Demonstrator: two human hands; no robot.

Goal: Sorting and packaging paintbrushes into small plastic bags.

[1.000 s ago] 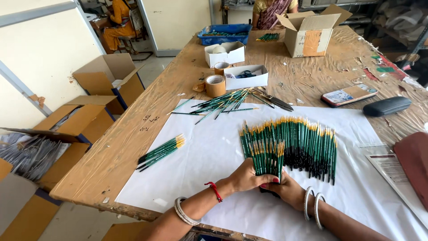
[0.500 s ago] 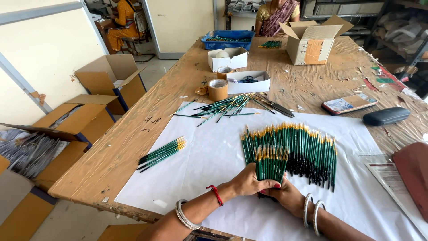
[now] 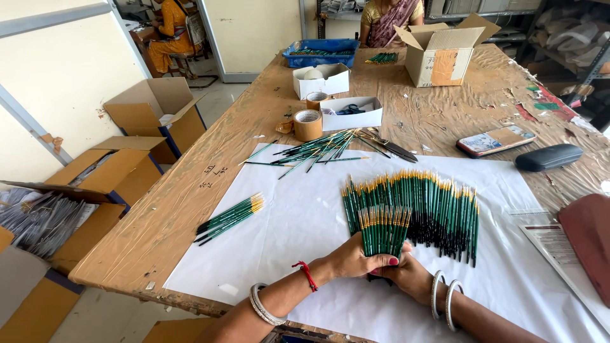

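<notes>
Head view: I'm seeing the left hand (image 3: 356, 259) and right hand (image 3: 406, 276) both gripping a fan of green brushes (image 3: 383, 230) over the white sheet (image 3: 298, 235); behind it a wider brush row (image 3: 419, 203) is lying, then tape rolls (image 3: 308, 124)

The long wooden desk (image 3: 190, 209) wears a wrinkled, glossy clear plastic film over worn brown boards. A matt white paper sheet (image 3: 305, 235) lies smooth on it. The green paintbrushes with lacquered handles (image 3: 432, 203) shine faintly and carry bright gold metal ferrules. At the far end stand an open brown cardboard box (image 3: 438, 57), rough and dull, and a blue plastic tray (image 3: 321, 54). A brown tape roll (image 3: 308, 124) looks glossy. At right lies a matt black oblong case (image 3: 548, 157). Polished silver metal bangles (image 3: 445, 298) ring the right wrist, near a red thread band (image 3: 307, 274) on the left.
</notes>
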